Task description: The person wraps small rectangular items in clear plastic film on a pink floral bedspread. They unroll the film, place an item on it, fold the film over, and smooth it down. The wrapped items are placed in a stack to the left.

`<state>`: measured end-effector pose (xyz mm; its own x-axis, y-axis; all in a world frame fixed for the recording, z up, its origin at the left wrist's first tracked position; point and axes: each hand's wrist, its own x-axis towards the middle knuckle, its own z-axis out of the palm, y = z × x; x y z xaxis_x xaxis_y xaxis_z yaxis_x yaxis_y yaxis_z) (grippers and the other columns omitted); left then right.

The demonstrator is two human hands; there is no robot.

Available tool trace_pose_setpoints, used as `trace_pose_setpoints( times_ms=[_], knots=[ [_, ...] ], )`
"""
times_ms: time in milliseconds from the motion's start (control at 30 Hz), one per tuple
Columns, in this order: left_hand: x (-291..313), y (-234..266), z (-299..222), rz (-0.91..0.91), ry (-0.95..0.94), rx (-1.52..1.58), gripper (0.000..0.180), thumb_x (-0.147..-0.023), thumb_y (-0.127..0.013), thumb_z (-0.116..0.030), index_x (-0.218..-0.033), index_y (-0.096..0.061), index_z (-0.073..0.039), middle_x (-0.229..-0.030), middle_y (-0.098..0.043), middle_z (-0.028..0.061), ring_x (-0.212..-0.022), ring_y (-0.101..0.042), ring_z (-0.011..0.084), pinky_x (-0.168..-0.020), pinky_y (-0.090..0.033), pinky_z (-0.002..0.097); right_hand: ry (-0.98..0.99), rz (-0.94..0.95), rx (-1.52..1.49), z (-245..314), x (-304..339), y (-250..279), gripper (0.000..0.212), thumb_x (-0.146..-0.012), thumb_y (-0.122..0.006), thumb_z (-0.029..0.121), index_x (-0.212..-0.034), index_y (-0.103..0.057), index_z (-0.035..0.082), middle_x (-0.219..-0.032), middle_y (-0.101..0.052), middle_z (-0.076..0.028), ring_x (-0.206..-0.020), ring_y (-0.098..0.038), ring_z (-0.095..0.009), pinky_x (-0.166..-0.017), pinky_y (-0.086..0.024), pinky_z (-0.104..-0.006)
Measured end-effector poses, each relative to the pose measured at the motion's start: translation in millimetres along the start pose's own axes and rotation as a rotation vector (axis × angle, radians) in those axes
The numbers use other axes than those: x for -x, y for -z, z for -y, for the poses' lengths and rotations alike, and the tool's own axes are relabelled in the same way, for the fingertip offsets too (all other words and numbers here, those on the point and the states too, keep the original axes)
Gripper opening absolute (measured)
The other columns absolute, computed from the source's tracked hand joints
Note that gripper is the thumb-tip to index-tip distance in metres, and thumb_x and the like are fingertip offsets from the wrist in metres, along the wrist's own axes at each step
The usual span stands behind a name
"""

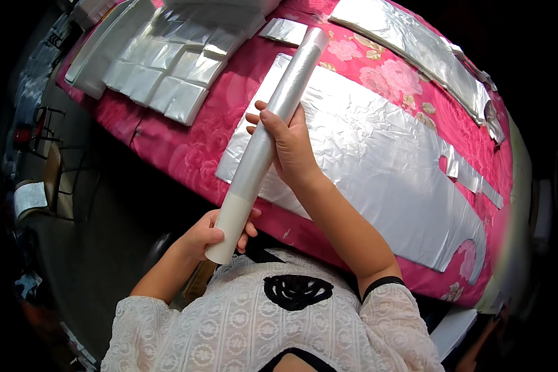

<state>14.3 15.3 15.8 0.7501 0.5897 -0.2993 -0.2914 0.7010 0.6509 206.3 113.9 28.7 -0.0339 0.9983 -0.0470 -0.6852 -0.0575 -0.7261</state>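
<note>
A long roll of translucent plastic film (257,152) is held slantwise in front of me, its lower end whiter than the rest. My right hand (290,137) is closed around its upper half, thumb on top and fingertips showing on the far side. Near the lower end my left hand (220,234) grips it, with fingers wrapped underneath. Beneath and beyond the roll, a flat stack of silvery plastic carrier bags (372,167) lies on the table, its handle cutouts at the right end.
Pink floral cloth covers the table (195,149). Small folded plastic packs (161,80) stand in rows at far left beside a white tray (105,49); another small pack (283,31) lies nearby. More flat bags (415,56) lie along the far edge. A chair (53,170) stands on the left floor.
</note>
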Motion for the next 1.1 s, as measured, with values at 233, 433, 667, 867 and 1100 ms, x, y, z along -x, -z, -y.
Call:
trace_pose_setpoints(
  times_ms=[233,433,667,867,1100],
  knots=[
    [-40.2,-45.8,-10.4,-0.075,0.194,-0.260,0.062,-0.073,-0.072,-0.031,-0.118,-0.047,0.003,-0.085,-0.057,0.0049,-0.067,-0.058,0.0127,-0.062,-0.050,0.0263,-0.057,-0.190,0.061,33.6,26.4,22.5,0.066,-0.076,-0.071,0.023,-0.123,-0.031,-0.002,-0.095,-0.052,-0.013,-0.082,-0.058,-0.018,-0.073,-0.053,-0.0311],
    [-51.9,-41.8,3.8,0.114,0.229,-0.084,0.059,-0.074,-0.072,-0.031,-0.118,-0.048,0.001,-0.082,-0.056,0.0034,-0.066,-0.057,0.0127,-0.062,-0.049,0.0267,-0.028,-0.194,-0.033,39.5,57.1,28.3,0.058,-0.079,-0.068,0.018,-0.122,-0.032,-0.001,-0.092,-0.051,-0.010,-0.079,-0.058,-0.015,-0.074,-0.053,-0.0309],
    [-59.5,-37.7,18.9,-0.244,0.108,-0.590,0.041,-0.090,-0.053,-0.040,-0.108,-0.050,-0.003,-0.080,-0.058,0.0053,-0.067,-0.057,0.0129,-0.063,-0.049,0.0276,-0.041,-0.225,0.180,2.6,67.1,53.5,0.059,-0.077,-0.070,0.014,-0.120,-0.033,-0.003,-0.100,-0.053,-0.013,-0.084,-0.059,-0.019,-0.077,-0.052,-0.0344],
    [-23.6,-19.2,26.6,-0.195,0.387,-0.528,0.062,-0.077,-0.064,-0.055,-0.108,-0.053,-0.003,-0.073,-0.056,0.0049,-0.058,-0.055,0.0138,-0.055,-0.047,0.0276,0.079,-0.476,-0.042,76.0,16.5,133.4,0.047,-0.079,-0.063,0.008,-0.118,-0.039,-0.002,-0.098,-0.055,-0.014,-0.089,-0.057,-0.021,-0.081,-0.050,-0.0347],
    [-8.8,-10.4,37.5,-0.187,0.452,-0.454,0.044,-0.083,-0.064,-0.036,-0.110,-0.052,-0.003,-0.077,-0.056,0.0043,-0.062,-0.056,0.0130,-0.058,-0.048,0.0281,-0.262,-0.356,0.814,123.8,32.1,170.2,0.021,-0.086,-0.059,0.025,-0.093,-0.061,0.005,-0.081,-0.060,-0.001,-0.063,-0.053,-0.006,-0.051,-0.043,-0.0219]
  ],
)
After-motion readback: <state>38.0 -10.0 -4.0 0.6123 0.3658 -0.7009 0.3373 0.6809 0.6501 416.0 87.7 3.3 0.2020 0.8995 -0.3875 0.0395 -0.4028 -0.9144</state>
